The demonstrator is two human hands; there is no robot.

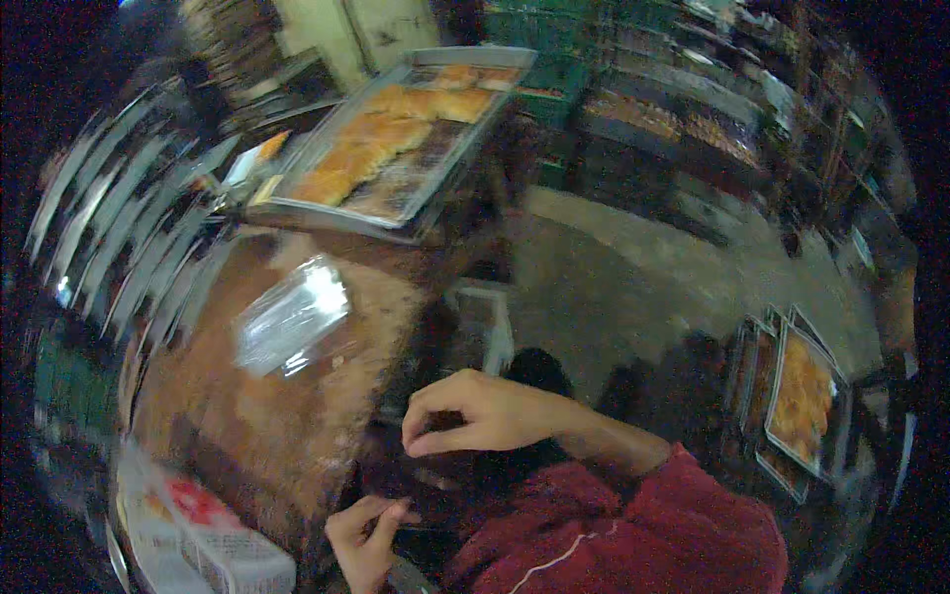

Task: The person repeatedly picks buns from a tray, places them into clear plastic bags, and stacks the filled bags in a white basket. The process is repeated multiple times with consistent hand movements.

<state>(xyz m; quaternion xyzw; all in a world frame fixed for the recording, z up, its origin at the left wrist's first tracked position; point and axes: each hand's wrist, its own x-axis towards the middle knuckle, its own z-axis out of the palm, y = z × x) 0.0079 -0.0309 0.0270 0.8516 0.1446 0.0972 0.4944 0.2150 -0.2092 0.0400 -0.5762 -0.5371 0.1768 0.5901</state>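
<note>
My right hand [482,416] hovers in front of my body, beyond the table's edge, its thumb and fingers curled until the tips meet. Nothing shows between them. Lower down, my left hand [367,538] is near the table edge with its thumb pressed towards the fingers; blur hides whether something thin is pinched there. A shiny stack of clear plastic bags or film [293,319] lies on the brown worktable [245,416], apart from both hands. Past it, a metal tray [404,221] holds golden baked pastry or bread [371,134] over part of its base.
A white printed carton [215,534] stands at the table's near left corner. Blurred metal racking [126,215] rises on the left. Several trays with baked goods [801,393] stand at the right, beyond the floor [608,282]. Green crates [545,89] are at the back.
</note>
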